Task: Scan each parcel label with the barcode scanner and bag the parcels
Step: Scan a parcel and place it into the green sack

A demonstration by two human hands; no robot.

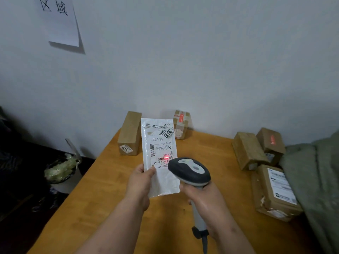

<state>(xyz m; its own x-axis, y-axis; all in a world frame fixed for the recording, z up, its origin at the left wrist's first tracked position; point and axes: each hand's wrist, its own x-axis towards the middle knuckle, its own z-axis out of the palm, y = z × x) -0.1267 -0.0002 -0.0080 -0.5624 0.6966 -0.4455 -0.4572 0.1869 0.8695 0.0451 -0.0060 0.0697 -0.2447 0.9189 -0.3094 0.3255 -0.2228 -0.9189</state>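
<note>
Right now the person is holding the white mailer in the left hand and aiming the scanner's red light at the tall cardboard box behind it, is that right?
Not quite: in the head view the red light falls on the white mailer's own barcode, not the tall cardboard box. The left hand holds the mailer; the right hand aims the scanner.

2 bare, sleeveless forearms (117, 222)

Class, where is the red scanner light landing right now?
In the head view, centre: on the white parcel label's lower barcode, just above the barcode scanner.
</note>
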